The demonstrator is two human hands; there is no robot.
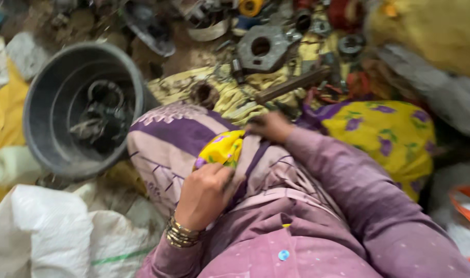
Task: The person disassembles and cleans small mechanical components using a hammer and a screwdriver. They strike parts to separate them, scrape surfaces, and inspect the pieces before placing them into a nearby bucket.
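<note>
Across the person's lap, the left hand (204,193) was closed on a fold of yellow flowered cloth (222,148), soft, light and best pinched at its edge, while the right hand (270,126) lay on purple fabric, its grip unclear.

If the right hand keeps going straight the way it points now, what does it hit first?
The right hand points up and left in the picture. Most likely it would first meet the long rusty metal bar just ahead of its fingertips, then the grey flange plate. Depth is unclear in this blurred view.
</note>
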